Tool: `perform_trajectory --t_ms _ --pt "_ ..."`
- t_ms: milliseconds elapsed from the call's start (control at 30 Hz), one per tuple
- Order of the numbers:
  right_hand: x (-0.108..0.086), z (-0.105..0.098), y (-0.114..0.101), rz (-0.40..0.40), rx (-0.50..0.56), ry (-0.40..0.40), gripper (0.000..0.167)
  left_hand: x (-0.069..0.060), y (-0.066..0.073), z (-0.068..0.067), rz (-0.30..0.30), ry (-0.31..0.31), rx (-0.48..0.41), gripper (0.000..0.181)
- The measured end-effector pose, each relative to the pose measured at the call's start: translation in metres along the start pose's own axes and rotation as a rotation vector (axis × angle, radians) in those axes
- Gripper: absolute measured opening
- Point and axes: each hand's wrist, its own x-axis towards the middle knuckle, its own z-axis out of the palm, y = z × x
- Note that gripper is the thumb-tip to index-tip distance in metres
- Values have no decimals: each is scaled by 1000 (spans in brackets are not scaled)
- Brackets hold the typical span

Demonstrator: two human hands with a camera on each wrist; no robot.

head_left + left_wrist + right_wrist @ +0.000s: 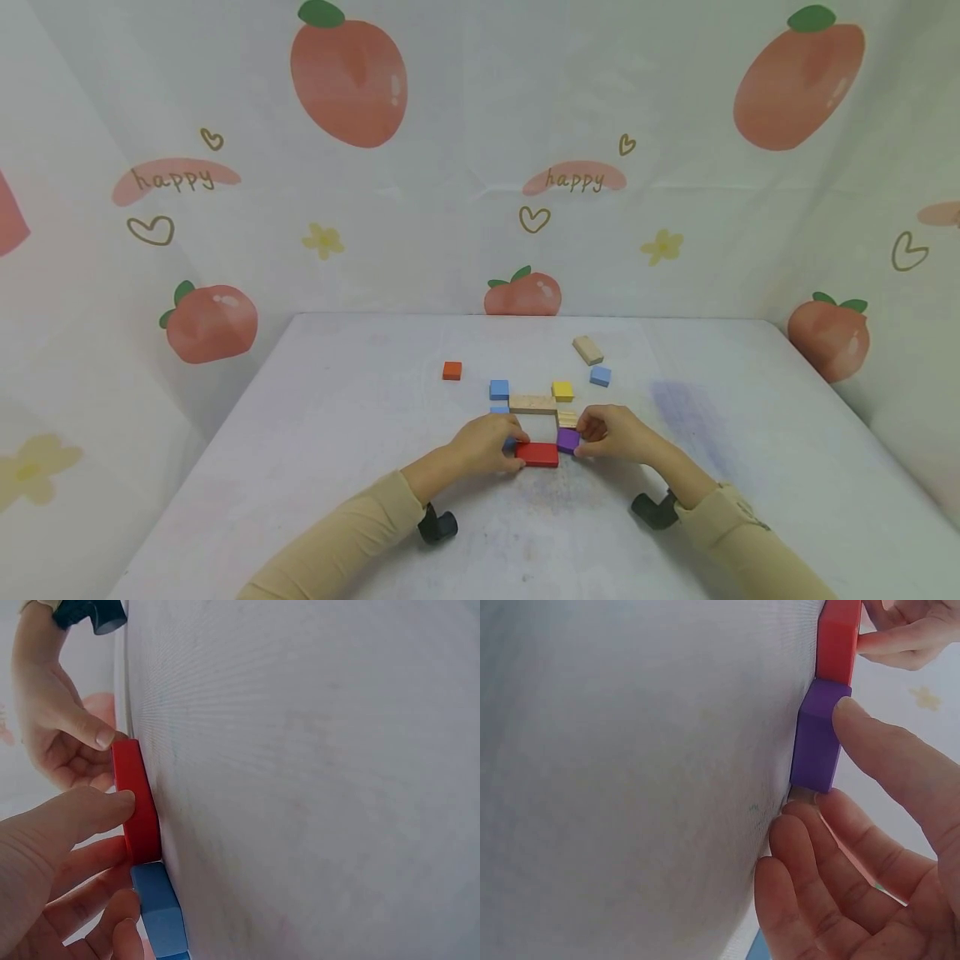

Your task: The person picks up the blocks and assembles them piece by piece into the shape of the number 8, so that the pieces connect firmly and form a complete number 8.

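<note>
My left hand (pixel 483 444) pinches a flat red block (pixel 537 454) on the table, with its thumb on the near side. In the left wrist view, a blue block (pixel 159 907) lies by the end of the red one, near the curled fingers. My right hand (pixel 618 433) pinches a purple block (pixel 567 440) between thumb and index finger. The purple block (pixel 817 742) meets the right end of the red block in the right wrist view. Behind them, a long wooden block (pixel 532 404) and a small wooden block (pixel 567 419) form part of a ring of blocks.
A blue block (pixel 499 389) and a yellow block (pixel 562 391) sit at the ring's far corners. Farther off lie an orange-red block (pixel 452 371), a light blue block (pixel 600 376) and a plain wooden block (pixel 588 350). A patterned curtain hangs behind the white table (pixel 360 375).
</note>
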Motion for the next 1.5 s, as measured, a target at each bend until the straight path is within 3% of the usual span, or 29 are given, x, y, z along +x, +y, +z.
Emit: perform_trajectory --t_ms 300,467,667,967,1500 --pt "0 0 1 -15 -14 -2 28 -1 -4 -2 -31 3 -36 36" --pt "0 -1 3 -3 -14 -4 28 -6 -11 -9 -83 30 -120 35" --pt "0 -1 4 11 -7 -9 28 -14 -23 -16 -105 83 -197 30" --pt "1 -1 4 26 -1 -17 27 -17 -29 -14 -170 53 -203 32" --pt "1 0 4 24 -3 -14 27 -12 -28 -9 -217 58 -192 29"
